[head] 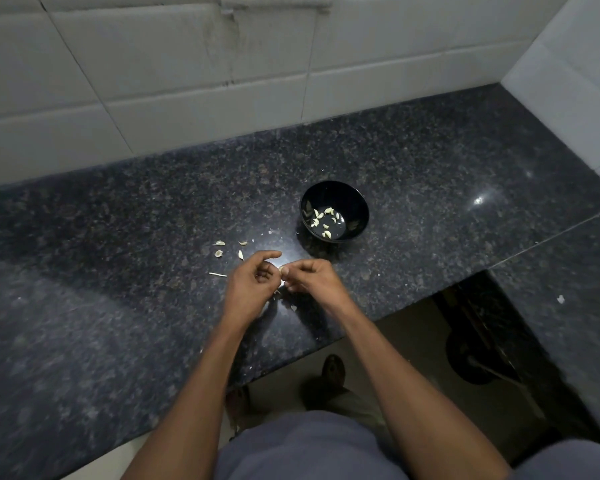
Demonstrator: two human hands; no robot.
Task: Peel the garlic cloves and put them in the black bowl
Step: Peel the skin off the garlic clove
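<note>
Hands (282, 277) on garlic clove (280, 268) (pinched)

— What's the room like?
— A dark speckled stone counter (118, 237) runs along a wall of large white tiles (153, 64), meeting another tiled wall (568, 81) at right.
— And the light?
— Dim; one bright glare spot (478, 200) on the polished stone. Pale floor (388, 337) below.

I see both bare forearms reaching forward, converging. Left hand (253, 282): fingers curled, index finger extended. Right hand (312, 277): fingers curled, fingertips meeting the left hand's in a pinch. Knuckles of both up.
</note>
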